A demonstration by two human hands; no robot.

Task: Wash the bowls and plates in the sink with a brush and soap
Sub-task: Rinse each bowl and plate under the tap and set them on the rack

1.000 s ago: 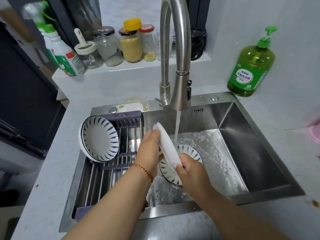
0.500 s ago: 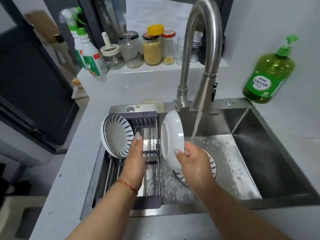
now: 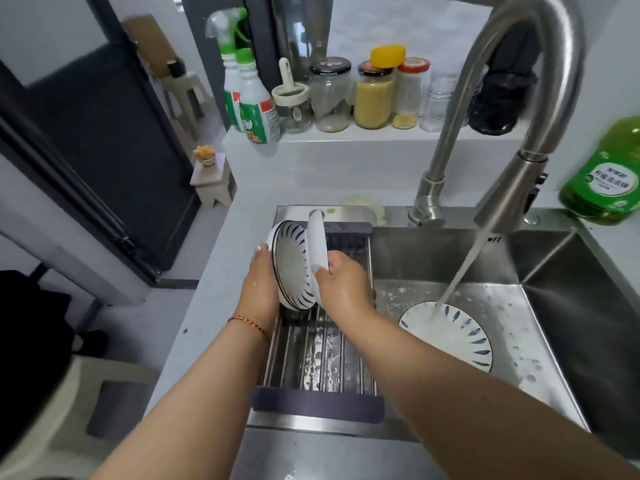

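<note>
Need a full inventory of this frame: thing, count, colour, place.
patterned bowl: 1, white with blue strokes, on edge at the rack's far left
white bowl: 1, white, on edge against the patterned bowl
plate: 1, white with blue marks, flat in the sink under the water stream
drying rack: 1, steel bars with dark ends, across the sink's left part
sink: 1, steel
faucet: 1, steel, running
soap bottle: 1, green, counter far right
spray bottles: 2, white-green, ledge
jars: several, glass, ledge
left hand: steadies the patterned bowl
right hand: grips the white bowl
</note>
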